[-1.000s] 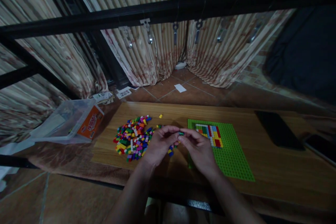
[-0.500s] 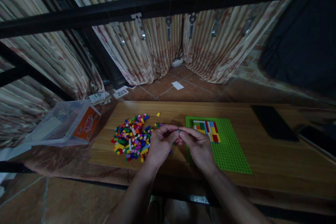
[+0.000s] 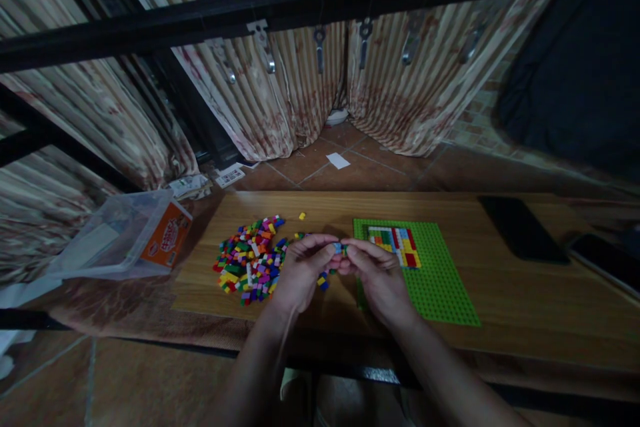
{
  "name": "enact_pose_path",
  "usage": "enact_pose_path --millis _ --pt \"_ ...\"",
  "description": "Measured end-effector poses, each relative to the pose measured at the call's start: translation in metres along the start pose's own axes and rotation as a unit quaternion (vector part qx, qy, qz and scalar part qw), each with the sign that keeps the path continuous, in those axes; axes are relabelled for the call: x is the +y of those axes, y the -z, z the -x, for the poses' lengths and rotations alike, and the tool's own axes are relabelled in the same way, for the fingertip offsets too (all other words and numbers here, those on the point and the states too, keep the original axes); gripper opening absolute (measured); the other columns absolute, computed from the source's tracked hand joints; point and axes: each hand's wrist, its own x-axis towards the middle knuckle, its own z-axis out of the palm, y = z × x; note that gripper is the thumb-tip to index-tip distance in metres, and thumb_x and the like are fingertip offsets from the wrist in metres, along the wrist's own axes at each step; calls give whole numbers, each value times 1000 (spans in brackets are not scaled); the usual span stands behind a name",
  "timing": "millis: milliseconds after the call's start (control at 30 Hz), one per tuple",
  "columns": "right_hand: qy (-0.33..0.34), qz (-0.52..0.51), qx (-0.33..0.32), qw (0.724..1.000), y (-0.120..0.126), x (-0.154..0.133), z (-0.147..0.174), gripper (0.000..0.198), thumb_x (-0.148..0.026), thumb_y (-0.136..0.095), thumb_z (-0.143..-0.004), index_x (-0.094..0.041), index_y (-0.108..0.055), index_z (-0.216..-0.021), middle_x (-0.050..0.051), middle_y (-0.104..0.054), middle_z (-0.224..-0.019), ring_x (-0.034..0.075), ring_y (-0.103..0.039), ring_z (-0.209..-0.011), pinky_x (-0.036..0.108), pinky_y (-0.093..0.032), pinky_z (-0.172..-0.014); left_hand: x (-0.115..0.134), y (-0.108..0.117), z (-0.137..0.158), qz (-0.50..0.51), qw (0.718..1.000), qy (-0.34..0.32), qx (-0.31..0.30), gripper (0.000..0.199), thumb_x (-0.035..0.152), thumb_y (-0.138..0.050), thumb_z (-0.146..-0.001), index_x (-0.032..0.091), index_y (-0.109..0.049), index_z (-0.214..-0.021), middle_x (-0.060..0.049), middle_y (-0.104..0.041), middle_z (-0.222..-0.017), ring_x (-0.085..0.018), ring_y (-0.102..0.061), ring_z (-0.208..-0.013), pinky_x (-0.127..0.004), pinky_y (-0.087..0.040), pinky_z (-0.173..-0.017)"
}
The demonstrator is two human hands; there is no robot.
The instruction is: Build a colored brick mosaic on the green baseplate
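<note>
My left hand (image 3: 305, 270) and my right hand (image 3: 375, 273) meet over the table, fingertips pinched together. Between the left thumb and finger is a light blue toy brick (image 3: 337, 249). A small dark green brick (image 3: 345, 250) shows at the right fingertips; whether the two are joined I cannot tell. Left of my hands lies a loose pile of coloured bricks (image 3: 253, 257). On the right, partly behind my right hand, a green baseplate (image 3: 440, 280) carries a flat patch of red, white, yellow and blue bricks (image 3: 407, 247).
A clear plastic box (image 3: 110, 240) with an orange label stands left of the wooden table (image 3: 310, 203). One yellow brick (image 3: 302, 215) lies apart from the pile. A black tablet-like slab (image 3: 523, 228) and a phone (image 3: 607, 263) lie at the right. A dark bar with metal hooks (image 3: 320, 7) crosses above.
My fingertips have parted slightly, so the light blue and green bricks between them now show. Both hands stay in nearly the same place. The view has shifted a little.
</note>
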Motion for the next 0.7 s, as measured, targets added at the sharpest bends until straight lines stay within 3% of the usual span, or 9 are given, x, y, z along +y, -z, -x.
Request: enact_pose_path --millis 100,200,267,333,400,500,700 --pt "-32 -38 4 999 -2 0 -1 22 -35 -74 -70 -22 -73 -88 0 -70 -69 11 -62 -60 25 -53 -58 3 5 -2 -5 1000 20 -13 25 24 -76 -65 12 -68 -86 -2 -68 -72 -10 -62 -63 -23 -52 -65" --pt "-18 64 31 997 1 4 -4 24 -36 -71 -72 -22 -73 -90 -1 -69 -66 13 -62 -59 27 -53 -56 5 17 -7 -154 988 -17 26 21 25 -70 -70 14 -68 -87 -2 -67 -72 -11 -61 -63 -24 -50 -64" --pt "35 205 40 977 5 7 -7 22 -34 -67 -75 -21 -73 -92 1 -70 -73 15 -64 -64 30 -54 -61 7 29 -12 -318 942 -76 76 15 22 -65 -73 15 -69 -86 -2 -69 -74 -14 -63 -68 -26 -50 -68" --pt "102 344 23 933 9 10 -8 20 -28 -61 -79 -21 -73 -94 4 -72 -85 18 -66 -76 33 -54 -72 8 41 -15 -448 880 -121 106 14 19 -60 -75 17 -70 -85 -3 -70 -80 -16 -65 -74 -27 -50 -73" --pt "144 439 -9 887 12 13 -10 21 -22 -56 -82 -21 -72 -96 6 -72 -94 19 -66 -85 35 -52 -80 9 50 -18 -516 838 -133 116 17 16 -58 -75 17 -70 -86 -3 -71 -82 -16 -66 -77 -28 -51 -75" --pt "156 506 -37 847 14 18 -11 24 -17 -53 -83 -20 -72 -97 8 -72 -98 20 -66 -90 36 -51 -85 10 56 -18 -575 801 -119 113 19 12 -57 -73 17 -70 -87 -4 -71 -83 -17 -66 -78 -28 -51 -75" --pt "154 535 -43 829 12 26 -17 27 -13 -53 -83 -21 -71 -100 7 -71 -102 19 -66 -93 34 -51 -88 10 50 -14 -636 759 -105 94 25 8 -55 -74 17 -70 -91 -5 -72 -90 -17 -66 -85 -27 -50 -80"
